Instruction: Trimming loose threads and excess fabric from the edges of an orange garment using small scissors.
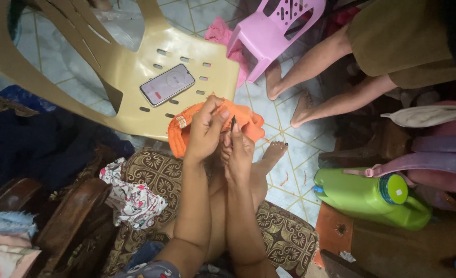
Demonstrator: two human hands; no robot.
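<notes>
Gripping an orange garment [241, 121] at the centre of the frame, the left hand [203, 131] bunches the cloth, covering much of it. The right hand [238, 149] pinches a thin dark tool [233, 122], perhaps a seam ripper, too small to tell. Just above, a phone [167, 84] lies on a beige plastic chair [135, 62], cut off at the upper left. Another person's bare legs [320, 77] enter from the upper right, body cropped.
</notes>
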